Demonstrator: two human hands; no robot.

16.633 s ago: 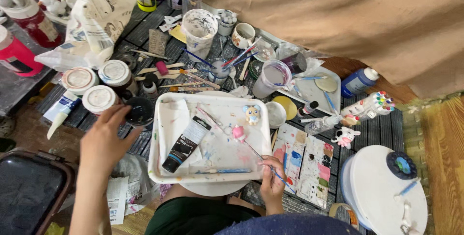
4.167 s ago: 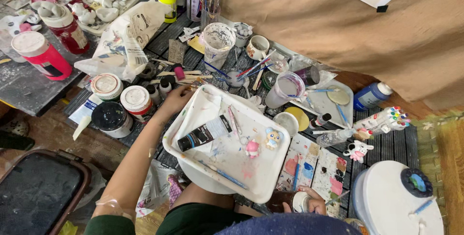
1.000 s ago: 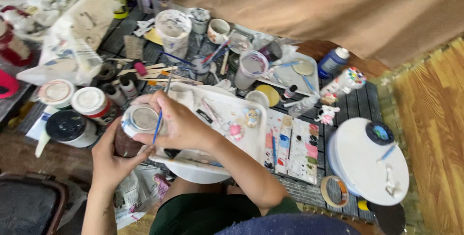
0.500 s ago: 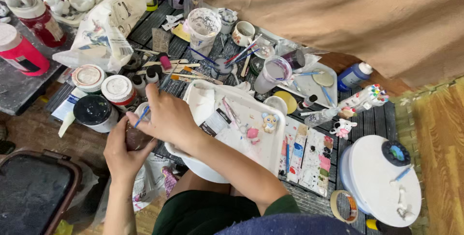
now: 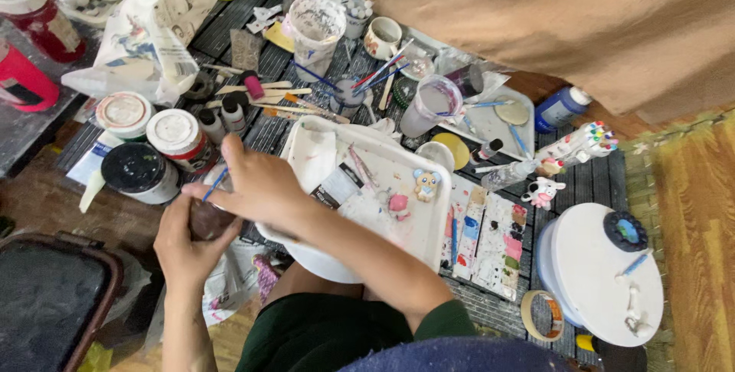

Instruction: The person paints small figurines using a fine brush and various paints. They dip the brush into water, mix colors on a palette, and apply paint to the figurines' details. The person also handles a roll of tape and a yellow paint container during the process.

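My left hand (image 5: 184, 249) grips a small dark jar (image 5: 208, 221) from below, just left of the white tray (image 5: 306, 142) on my lap. My right hand (image 5: 260, 184) reaches across the tray's left corner and sits over the jar's top, pinching a thin blue-handled brush (image 5: 217, 185) that points down toward the jar. The jar's mouth is hidden under my right hand. On the tray lie a black-and-white paint tube (image 5: 337, 186), a small bear figurine (image 5: 426, 183) and a pink piece (image 5: 398, 203).
Three lidded paint jars (image 5: 142, 171) stand left of my hands. Cups with brushes (image 5: 315, 24), a paint-smeared palette (image 5: 501, 234), a round white stand (image 5: 601, 272), a tape roll (image 5: 542, 315) and a dark case (image 5: 46, 303) surround me. A tan cloth (image 5: 536, 12) hangs at the top.
Both hands and the jar have shifted slightly left and down, off the tray's edge. My right hand still covers the jar with the brush; the white top seen a second ago is hidden.
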